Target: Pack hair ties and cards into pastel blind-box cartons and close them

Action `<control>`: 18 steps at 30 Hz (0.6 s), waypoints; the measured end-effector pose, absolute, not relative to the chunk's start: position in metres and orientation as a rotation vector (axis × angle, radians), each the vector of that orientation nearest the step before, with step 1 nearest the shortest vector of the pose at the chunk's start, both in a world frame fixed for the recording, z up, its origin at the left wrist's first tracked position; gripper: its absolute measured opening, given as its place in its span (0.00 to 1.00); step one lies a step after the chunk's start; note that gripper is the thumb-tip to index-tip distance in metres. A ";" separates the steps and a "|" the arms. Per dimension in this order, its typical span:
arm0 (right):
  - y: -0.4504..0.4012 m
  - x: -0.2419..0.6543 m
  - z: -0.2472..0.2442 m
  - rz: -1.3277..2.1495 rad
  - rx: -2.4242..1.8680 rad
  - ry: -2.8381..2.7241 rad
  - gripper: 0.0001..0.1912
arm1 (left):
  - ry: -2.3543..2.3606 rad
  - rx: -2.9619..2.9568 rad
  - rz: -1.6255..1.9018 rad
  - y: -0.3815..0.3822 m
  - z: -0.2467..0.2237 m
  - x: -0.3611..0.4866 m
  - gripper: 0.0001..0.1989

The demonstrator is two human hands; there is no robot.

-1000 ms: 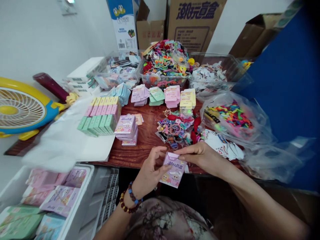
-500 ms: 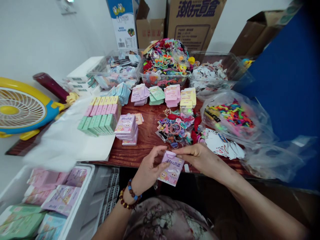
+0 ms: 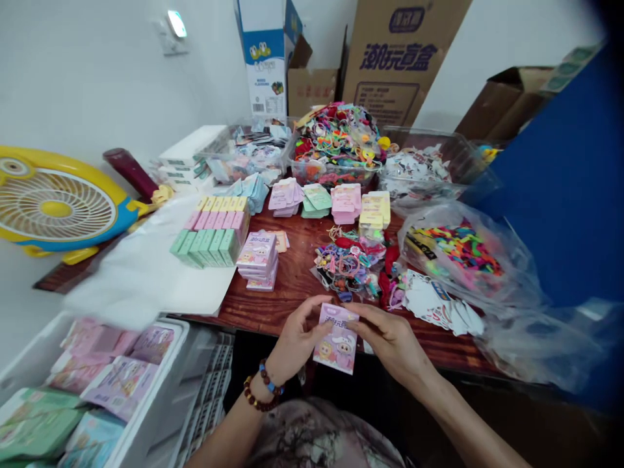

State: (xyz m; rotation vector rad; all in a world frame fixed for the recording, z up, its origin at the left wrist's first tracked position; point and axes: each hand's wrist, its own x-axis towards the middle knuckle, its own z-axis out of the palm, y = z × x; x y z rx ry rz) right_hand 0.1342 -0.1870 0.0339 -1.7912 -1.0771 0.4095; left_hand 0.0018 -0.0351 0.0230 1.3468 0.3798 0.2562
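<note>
Between my two hands, in front of the table's near edge, is a purple box (image 3: pixel 336 348) with cartoon figures on its face. My left hand (image 3: pixel 299 335) grips its left side, thumb on the front. My right hand (image 3: pixel 390 335) pinches the upper right side, and the top looks closed. A stack of similar purple boxes (image 3: pixel 258 252) stands on the table (image 3: pixel 297 273) to the left. Beyond my hands lies a pile of colourful hair ties and trinkets (image 3: pixel 348 263). White cut-out cards (image 3: pixel 439 305) are to its right.
Rows of green, pink and yellow boxes (image 3: pixel 209 244) stand left. Card stacks (image 3: pixel 346 201) and clear tubs (image 3: pixel 336 172) line the back. A plastic bag (image 3: pixel 458 247) lies right, a fan (image 3: pixel 58 208) far left, a white crate (image 3: pixel 170 344) near left.
The view has shifted, so the table sits slightly lower and further right. My right hand has moved from the box's top flap to its upper right side, and the flap no longer stands up.
</note>
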 end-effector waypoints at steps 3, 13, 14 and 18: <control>-0.184 0.134 0.031 0.405 -1.728 -1.108 0.13 | 0.361 1.359 0.283 -0.032 0.024 -0.002 0.18; -0.146 0.110 0.031 0.264 -1.826 -1.766 0.46 | 0.530 1.358 0.455 -0.007 0.034 -0.028 0.18; -0.136 0.108 0.036 0.236 -1.815 -1.808 0.47 | 0.548 1.360 0.493 -0.001 0.041 -0.031 0.19; -0.077 0.117 0.068 0.090 -1.775 -1.742 0.42 | 0.666 1.330 0.751 0.031 0.066 -0.039 0.25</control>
